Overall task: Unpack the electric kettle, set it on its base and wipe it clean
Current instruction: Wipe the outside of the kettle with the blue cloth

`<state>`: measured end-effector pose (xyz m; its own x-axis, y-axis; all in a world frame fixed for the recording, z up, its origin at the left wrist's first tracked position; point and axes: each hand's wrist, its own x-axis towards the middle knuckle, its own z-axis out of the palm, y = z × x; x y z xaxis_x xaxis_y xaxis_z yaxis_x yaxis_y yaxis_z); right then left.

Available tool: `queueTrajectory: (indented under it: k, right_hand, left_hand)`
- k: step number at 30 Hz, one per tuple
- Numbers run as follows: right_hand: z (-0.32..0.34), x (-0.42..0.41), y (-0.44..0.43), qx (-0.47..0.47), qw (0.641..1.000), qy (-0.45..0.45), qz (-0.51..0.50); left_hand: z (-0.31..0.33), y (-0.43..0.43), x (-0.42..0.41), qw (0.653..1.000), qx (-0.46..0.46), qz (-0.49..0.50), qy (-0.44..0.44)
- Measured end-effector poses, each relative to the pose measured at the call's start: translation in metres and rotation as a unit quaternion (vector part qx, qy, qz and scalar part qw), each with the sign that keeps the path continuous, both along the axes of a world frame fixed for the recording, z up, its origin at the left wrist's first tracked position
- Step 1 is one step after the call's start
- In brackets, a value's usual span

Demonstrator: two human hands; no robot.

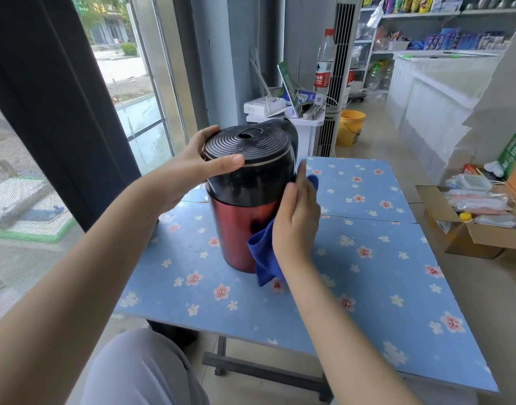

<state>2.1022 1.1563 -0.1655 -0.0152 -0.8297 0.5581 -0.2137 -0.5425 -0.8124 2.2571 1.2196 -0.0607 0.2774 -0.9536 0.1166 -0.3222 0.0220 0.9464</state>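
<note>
Kettle: the electric kettle with a black ribbed plastic lid and upper band and a dark red metal body (245, 200) stands upright in the middle of the frame, on the near-left part of the bench; whether a base is under it I cannot tell.
Bench: a folding bench with a blue top printed with pink and white flowers (368, 258) fills the lower centre and right of the frame.
Left grip: my left hand (192, 171) comes in from the lower left and clasps the lid rim, thumb along the near edge, fingers curled round the far left side; it is closed on the kettle's top.
Right grip: my right hand (297, 217) is pressed flat against the kettle's right side, fingers pointing up, with the cloth pinned between palm and kettle wall.
Cloth: the bright blue soft cloth (262, 258) hangs below my right palm down to the bench top, and a small fold of it peeks out past my fingertips beside the black band.
Box: an open brown cardboard box holding plastic-wrapped packets (484, 229) sits on the floor at the right edge of the frame, well apart from the kettle.
Bottle: a clear plastic water bottle with a red cap and red label (324, 65) stands on a white cabinet behind the bench, upper centre.
Bucket: a yellow plastic bucket (350, 127) stands on the floor beyond the bench.
</note>
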Motion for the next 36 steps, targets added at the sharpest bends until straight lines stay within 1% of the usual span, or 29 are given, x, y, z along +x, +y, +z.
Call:
queueTrajectory:
  k: [2,3,5,6,9,10,11,12,15,17,20,23,25,28,33,36]
  right_hand:
    - [0.021,0.003,-0.009,-0.028,0.999,-0.022,0.008]
    - [0.026,0.004,-0.015,-0.019,0.998,-0.048,0.024]
    - [0.022,0.001,-0.022,0.042,0.992,-0.098,0.064]
    - [0.013,0.000,-0.023,0.079,0.988,-0.110,0.076]
    - [-0.019,-0.002,-0.021,0.177,0.976,-0.098,0.082]
    - [-0.025,-0.003,-0.020,0.196,0.972,-0.102,0.082]
    - [-0.027,-0.003,-0.021,0.198,0.971,-0.107,0.079]
    - [-0.022,-0.002,-0.022,0.179,0.975,-0.111,0.072]
    - [0.011,0.000,-0.023,0.072,0.990,-0.111,0.053]
    - [0.024,0.002,-0.023,0.012,0.994,-0.094,0.054]
    - [0.015,0.001,-0.018,-0.014,0.998,-0.038,0.042]
    - [-0.013,-0.001,-0.004,0.027,0.999,0.036,0.014]
    - [-0.031,-0.006,0.006,0.058,0.996,0.067,0.027]
    - [-0.050,-0.014,0.017,0.055,0.987,0.132,0.070]
    - [-0.055,-0.030,0.017,0.045,0.969,0.212,0.118]
    - [-0.056,-0.035,0.016,0.048,0.967,0.222,0.118]
  left_hand:
    - [0.000,0.000,0.002,1.000,0.007,-0.005,-0.008]
    - [0.000,0.000,0.004,1.000,0.010,-0.008,-0.008]
    - [0.000,0.001,0.007,1.000,0.011,-0.015,-0.004]
    - [0.000,0.002,0.008,1.000,0.011,-0.019,0.000]
    - [0.001,0.002,0.011,0.999,0.011,-0.033,0.012]
    - [0.001,0.002,0.011,0.999,0.009,-0.037,0.014]
    - [0.000,0.001,0.010,0.999,0.006,-0.040,0.017]
    - [0.000,0.001,0.010,0.999,0.002,-0.042,0.021]
    - [-0.001,0.000,0.010,0.999,-0.003,-0.044,0.030]
    - [-0.001,0.000,0.010,0.999,-0.004,-0.045,0.031]
    - [-0.003,0.000,0.010,0.998,-0.007,-0.043,0.033]
    - [-0.004,0.000,0.011,0.999,-0.006,-0.043,0.033]
    - [-0.005,0.000,0.011,0.999,-0.007,-0.040,0.030]
    - [-0.005,0.001,0.011,0.999,-0.007,-0.039,0.023]
    - [-0.006,0.001,0.007,0.999,-0.011,-0.036,0.024]
    - [-0.006,0.003,0.006,0.999,-0.011,-0.029,0.021]
